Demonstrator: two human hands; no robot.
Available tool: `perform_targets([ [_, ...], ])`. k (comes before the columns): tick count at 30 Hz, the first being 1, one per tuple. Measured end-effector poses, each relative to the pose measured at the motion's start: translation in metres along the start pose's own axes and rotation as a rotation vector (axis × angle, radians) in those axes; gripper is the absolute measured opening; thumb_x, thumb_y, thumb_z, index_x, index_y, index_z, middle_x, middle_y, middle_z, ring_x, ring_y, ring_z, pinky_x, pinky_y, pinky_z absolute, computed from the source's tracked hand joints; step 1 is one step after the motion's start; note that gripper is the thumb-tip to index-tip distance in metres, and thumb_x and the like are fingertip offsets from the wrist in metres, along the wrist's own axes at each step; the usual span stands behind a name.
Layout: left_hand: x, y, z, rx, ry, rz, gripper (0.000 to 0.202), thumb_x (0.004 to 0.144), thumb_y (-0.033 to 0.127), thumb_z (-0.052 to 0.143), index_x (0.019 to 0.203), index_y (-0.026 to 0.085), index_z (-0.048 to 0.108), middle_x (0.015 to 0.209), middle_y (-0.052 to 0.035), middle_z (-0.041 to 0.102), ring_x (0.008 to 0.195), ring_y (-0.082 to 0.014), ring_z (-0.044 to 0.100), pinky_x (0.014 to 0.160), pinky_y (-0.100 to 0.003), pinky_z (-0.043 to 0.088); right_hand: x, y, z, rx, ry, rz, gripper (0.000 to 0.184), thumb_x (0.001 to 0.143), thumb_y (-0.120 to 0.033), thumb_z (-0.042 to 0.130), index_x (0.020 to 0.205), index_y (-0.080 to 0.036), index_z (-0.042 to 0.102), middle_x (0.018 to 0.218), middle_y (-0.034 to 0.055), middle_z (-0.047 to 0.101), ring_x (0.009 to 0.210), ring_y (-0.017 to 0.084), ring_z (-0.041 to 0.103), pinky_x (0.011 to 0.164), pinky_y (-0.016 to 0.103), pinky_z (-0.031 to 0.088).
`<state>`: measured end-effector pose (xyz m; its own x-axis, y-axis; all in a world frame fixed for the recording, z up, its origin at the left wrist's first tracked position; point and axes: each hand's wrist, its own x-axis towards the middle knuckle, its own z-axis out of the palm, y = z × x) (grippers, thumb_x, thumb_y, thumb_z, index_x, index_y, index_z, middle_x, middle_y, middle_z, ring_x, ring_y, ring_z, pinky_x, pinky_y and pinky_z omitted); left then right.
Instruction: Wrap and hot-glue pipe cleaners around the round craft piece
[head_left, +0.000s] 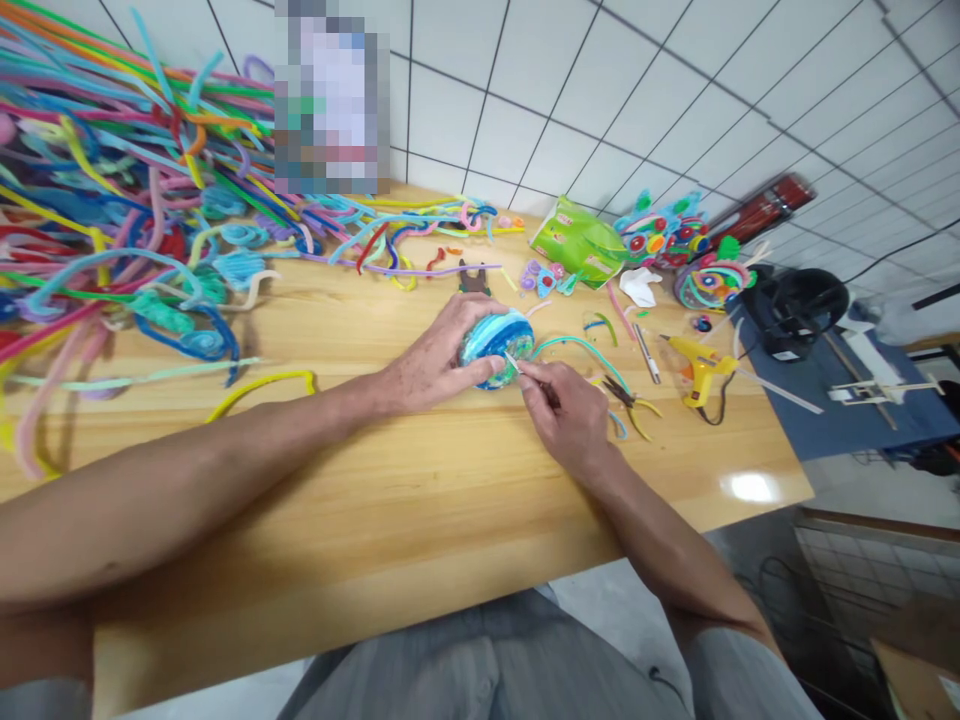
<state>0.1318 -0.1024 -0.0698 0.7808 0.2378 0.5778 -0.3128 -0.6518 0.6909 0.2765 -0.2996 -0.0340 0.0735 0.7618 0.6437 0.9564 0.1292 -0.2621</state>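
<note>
Near the middle of the wooden table, my left hand (442,355) is wrapped around a round blue and green ball (495,330) covered in coiled pipe cleaners. Its thumb lies across the ball's near side. My right hand (562,405) is closed in a pinch at the ball's right side. A small pale pointed tip (513,362) shows at its fingertips, against the ball; the rest is hidden in the hand. From the ball's right side a teal pipe cleaner (581,345) curves away over the table.
Loose pipe cleaners (150,200) pile up at the left. Pliers (628,398), a utility knife (646,352) and a yellow glue gun (701,370) lie to the right. Behind are a green tissue pack (577,243), decorated colourful figures (712,280) and dark-handled pliers (473,278).
</note>
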Motion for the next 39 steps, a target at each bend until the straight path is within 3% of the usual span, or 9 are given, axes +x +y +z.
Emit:
perform_targets([
  [10,-0.0002,0.0016,0.0007,-0.015,0.011,-0.020,0.053,0.108,0.054,0.063,0.151,0.026,0.050,0.148,-0.0152,0.057,0.147,-0.0313,0.054,0.125,-0.053,0.048,-0.0024,-0.0014,0.0004,0.061,-0.007,0.082,0.019,0.106,-0.018,0.065,0.119,-0.024,0.077,0.089,0.0027,0.081,0.071,0.015,0.072,0.067,0.028,0.057],
  [30,0.0000,0.0035,0.0007,-0.037,-0.003,-0.035,0.054,0.108,0.054,0.063,0.151,0.025,0.050,0.149,-0.0154,0.057,0.149,-0.0321,0.052,0.128,-0.053,0.044,-0.0014,0.0000,-0.0021,0.028,0.001,0.019,0.020,0.105,-0.013,0.066,0.120,-0.022,0.076,0.084,0.0019,0.078,0.068,0.014,0.069,0.062,0.027,0.052],
  [39,-0.0015,-0.0006,0.0033,-0.027,0.008,-0.023,0.055,0.106,0.051,0.065,0.152,0.026,0.049,0.151,-0.0157,0.056,0.150,-0.0329,0.050,0.127,-0.054,0.045,-0.0021,0.0002,-0.0027,0.053,-0.013,0.035,0.023,0.104,-0.013,0.066,0.121,-0.023,0.077,0.084,0.0017,0.078,0.070,0.014,0.069,0.068,0.027,0.055],
])
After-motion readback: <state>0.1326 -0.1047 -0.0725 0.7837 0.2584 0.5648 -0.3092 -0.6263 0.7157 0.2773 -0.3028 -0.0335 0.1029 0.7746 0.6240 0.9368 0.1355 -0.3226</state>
